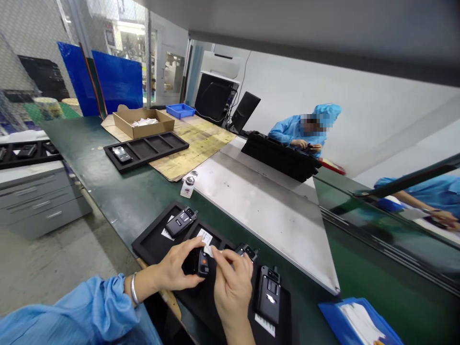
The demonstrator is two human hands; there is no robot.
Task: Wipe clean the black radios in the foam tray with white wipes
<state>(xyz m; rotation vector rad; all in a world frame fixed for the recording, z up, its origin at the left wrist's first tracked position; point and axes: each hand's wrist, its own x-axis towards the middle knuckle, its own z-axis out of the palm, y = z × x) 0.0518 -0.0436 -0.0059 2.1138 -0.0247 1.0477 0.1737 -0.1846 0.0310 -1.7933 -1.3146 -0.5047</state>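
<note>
My left hand (170, 268) is closed around a black handheld radio-like device (203, 264), held on edge with an orange button on its side. Between the thumb and fingers of my right hand (233, 287) is a small white piece (208, 250), touching the device's upper end; whether it is cloth or paper I cannot tell. Below both hands lies a black compartment tray (153, 239). In it are similar devices: one at the left (181, 221), one partly behind my right hand (247, 251) and one at the right (269, 297). White labels (205, 236) lie beside them.
A white board (266, 211) lies beyond the tray. Farther left are another black tray (143, 149) with one device and a cardboard box (143, 122). A blue bin (359, 321) is at lower right. Across the bench, a person in blue (302, 132) works behind black trays (280, 155).
</note>
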